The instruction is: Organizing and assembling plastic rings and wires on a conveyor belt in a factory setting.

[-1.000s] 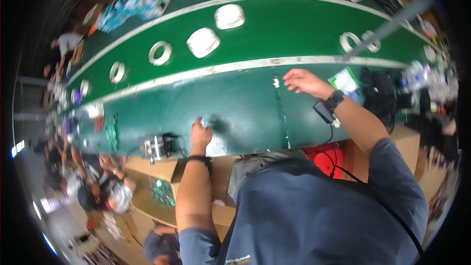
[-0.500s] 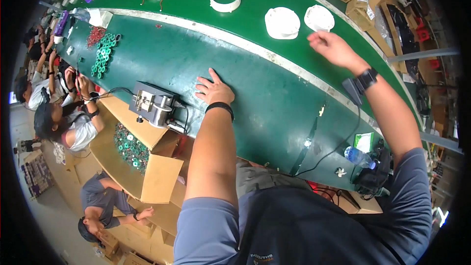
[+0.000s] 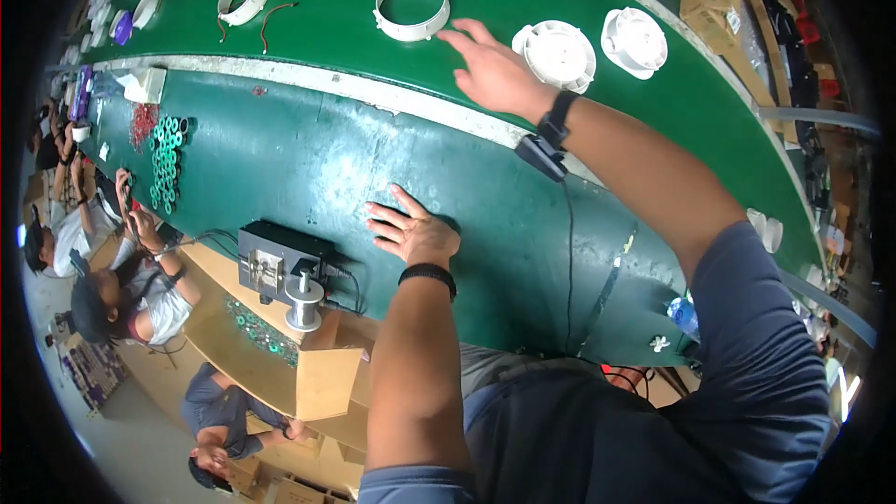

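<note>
My left hand (image 3: pixel 417 231) rests on the green worktable (image 3: pixel 504 252) with its fingers spread and nothing in it. Over the green belt behind the table, my right hand (image 3: pixel 497 67) reaches out with fingers apart, holding nothing. Its fingertips are close to the lower right rim of a white plastic ring (image 3: pixel 381 22); whether they touch it I cannot tell. Just right of that hand lie two round white plastic housings, a nearer one (image 3: pixel 560 56) and a farther one (image 3: pixel 635 42). Farther left on the belt stands another white ring (image 3: pixel 261 0) with thin red-brown wires (image 3: pixel 266 28).
A black soldering unit (image 3: pixel 280 257) with a solder spool (image 3: pixel 303 303) stands at the table's near edge. Green rings (image 3: pixel 166 163) and red pieces (image 3: pixel 143 126) lie left. A cable (image 3: pixel 570 271) trails from my right wrist. Co-workers (image 3: pixel 140 289) sit at left.
My right hand has swung left along the belt, from beside the white housings to the white ring. My left hand stays spread on the table. The whole view has shifted somewhat.
</note>
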### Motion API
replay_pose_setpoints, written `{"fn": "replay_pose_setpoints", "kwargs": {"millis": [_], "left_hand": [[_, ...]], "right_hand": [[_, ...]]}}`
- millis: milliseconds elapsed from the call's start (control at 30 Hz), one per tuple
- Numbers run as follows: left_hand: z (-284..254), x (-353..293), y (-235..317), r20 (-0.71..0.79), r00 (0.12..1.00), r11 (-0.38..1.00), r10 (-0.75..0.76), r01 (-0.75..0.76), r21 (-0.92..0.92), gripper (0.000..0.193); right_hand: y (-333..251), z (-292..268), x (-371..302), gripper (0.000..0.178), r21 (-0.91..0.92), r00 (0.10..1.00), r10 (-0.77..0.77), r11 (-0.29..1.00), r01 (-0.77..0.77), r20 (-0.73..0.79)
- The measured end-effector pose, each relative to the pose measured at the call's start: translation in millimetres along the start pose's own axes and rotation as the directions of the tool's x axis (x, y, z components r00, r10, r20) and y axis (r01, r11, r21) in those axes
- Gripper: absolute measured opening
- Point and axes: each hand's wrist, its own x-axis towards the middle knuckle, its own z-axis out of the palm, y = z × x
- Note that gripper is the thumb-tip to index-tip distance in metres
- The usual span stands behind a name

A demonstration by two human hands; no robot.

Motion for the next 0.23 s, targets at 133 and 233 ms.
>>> {"fn": "replay_pose_setpoints", "kwargs": {"millis": [133, 233], "left_hand": [[3, 0, 15, -0.014, 1.000, 0.999, 0.010, -0.009, 0.035, 0.110], [4, 5, 15, -0.022, 0.999, 0.996, -0.035, 0.037, 0.083, 0.111]], "right_hand": [[14, 29, 34, 0.056, 0.034, 0.992, -0.016, 0.999, 0.020, -0.122], [21, 36, 58, 0.069, -0.083, 0.996, 0.058, 0.995, -0.052, 0.064]]}}
